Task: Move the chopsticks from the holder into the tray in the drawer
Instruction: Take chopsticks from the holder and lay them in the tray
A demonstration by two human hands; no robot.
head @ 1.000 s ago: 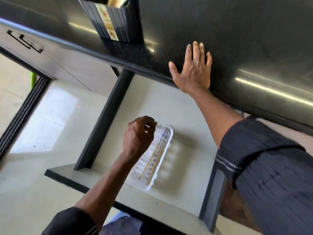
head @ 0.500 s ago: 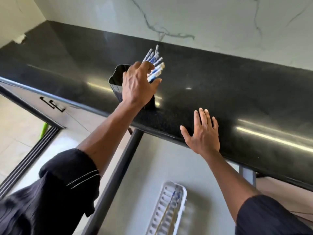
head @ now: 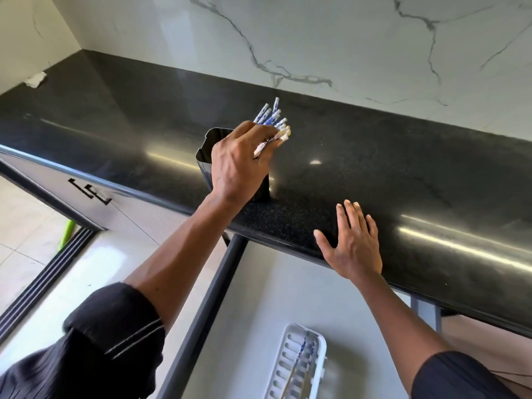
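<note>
A black holder stands on the dark countertop near its front edge. Several chopsticks with blue-and-white ends stick up out of it. My left hand reaches over the holder, its fingers curled round some of the chopsticks. My right hand lies flat and open on the counter's front edge. Below, the open drawer holds a white slotted tray at the bottom of the view, with two chopsticks lying in it.
A white marble wall backs the counter. A crumpled white scrap lies at the far left corner. To the left are a closed drawer with a black handle and a floor track with a green object beside it.
My left hand rose from the tray in the drawer to the holder and closed its fingers round chopsticks. The view tilted up to the counter. My right hand stayed on the counter edge.
</note>
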